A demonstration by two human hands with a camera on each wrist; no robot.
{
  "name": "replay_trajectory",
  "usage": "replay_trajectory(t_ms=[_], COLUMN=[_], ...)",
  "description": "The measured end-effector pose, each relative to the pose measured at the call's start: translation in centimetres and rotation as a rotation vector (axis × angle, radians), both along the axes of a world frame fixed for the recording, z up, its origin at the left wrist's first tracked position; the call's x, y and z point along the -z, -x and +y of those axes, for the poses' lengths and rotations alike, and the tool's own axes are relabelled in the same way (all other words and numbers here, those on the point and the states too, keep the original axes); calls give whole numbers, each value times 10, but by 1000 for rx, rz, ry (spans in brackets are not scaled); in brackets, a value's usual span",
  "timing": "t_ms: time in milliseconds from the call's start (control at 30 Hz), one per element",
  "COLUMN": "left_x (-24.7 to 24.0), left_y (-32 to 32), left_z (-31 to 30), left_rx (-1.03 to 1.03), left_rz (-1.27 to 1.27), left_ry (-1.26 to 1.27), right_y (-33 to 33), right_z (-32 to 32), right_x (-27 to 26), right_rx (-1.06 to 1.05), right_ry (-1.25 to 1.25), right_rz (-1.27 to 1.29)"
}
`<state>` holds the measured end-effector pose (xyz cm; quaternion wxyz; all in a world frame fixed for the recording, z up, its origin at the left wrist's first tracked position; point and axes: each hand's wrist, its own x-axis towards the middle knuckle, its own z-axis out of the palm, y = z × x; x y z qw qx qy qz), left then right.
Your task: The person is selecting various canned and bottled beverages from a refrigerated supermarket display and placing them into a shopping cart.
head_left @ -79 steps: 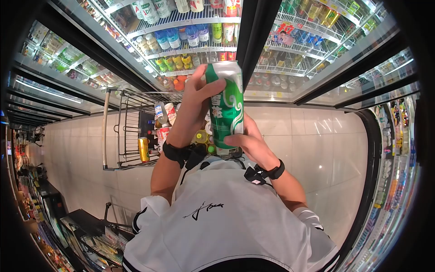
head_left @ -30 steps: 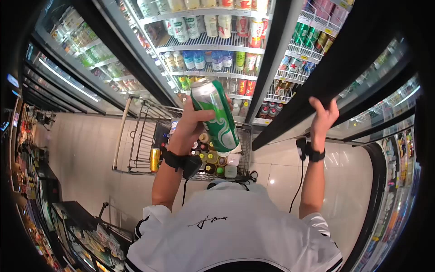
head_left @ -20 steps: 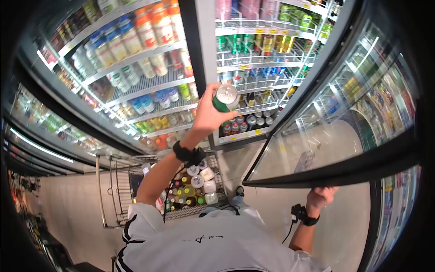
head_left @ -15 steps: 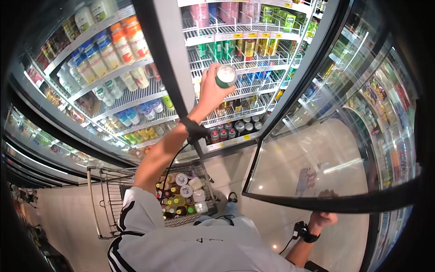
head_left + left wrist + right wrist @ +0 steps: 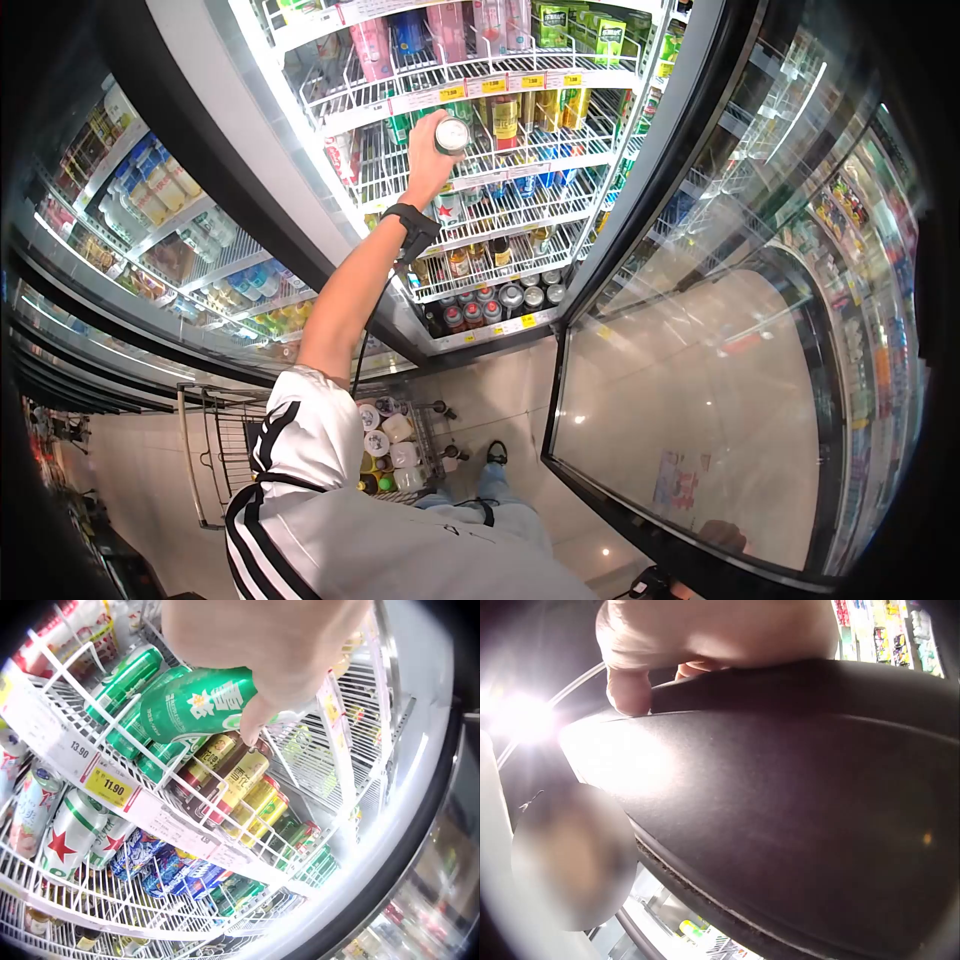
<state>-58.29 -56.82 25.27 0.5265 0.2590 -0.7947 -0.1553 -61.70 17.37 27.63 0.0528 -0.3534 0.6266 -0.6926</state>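
Head view: white-topped person [image 5: 320, 430], left arm [image 5: 350, 295] stretched into a lit drinks fridge [image 5: 655, 160].
Left hand [image 5: 428, 165]: fingers and thumb clamped round a green can, pinching it from the side.
Green can [image 5: 199, 705]: inside the fridge, by the front rail of a wire shelf [image 5: 154, 810], right next to other green cans [image 5: 126, 682]. Can't tell if it's touching any of them.
Neighbours: brown-and-gold cans [image 5: 240, 780] just beside it, star-marked cans [image 5: 71, 836] one level down.
Price tag [image 5: 110, 784]: yellow, reads 11.90.
Right hand [image 5: 720, 634]: curled over the dark edge of the glass door, gripping it.
Glass door [image 5: 680, 420]: swung wide, on the person's right.
Cart [image 5: 188, 455]: parked on the left, with white-lidded tubs [image 5: 398, 430] and bottles inside.
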Motion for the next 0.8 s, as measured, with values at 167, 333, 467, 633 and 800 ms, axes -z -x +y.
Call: replay_trajectory(t_ms=[167,333,467,633,800], left_x=[-2,5,12,3,13], left_y=[2,-1,11,10,-2], left_z=[-33,-74,-95,-97,-94], left_rx=[-121,-316,-334,-286,-273], left_rz=[-93,-321,-353,-430,-425], left_ry=[-193,-232,-32,-211,-198], right_y=[19,30,34,30,5], right_z=[-20,23,32,42,-23], right_x=[-15,28,37,41,25], right_rx=[-176,-32,-62,-97,-92], right_ry=[168,297,250,192,200], right_rz=[27,-11,-29,-44,-60])
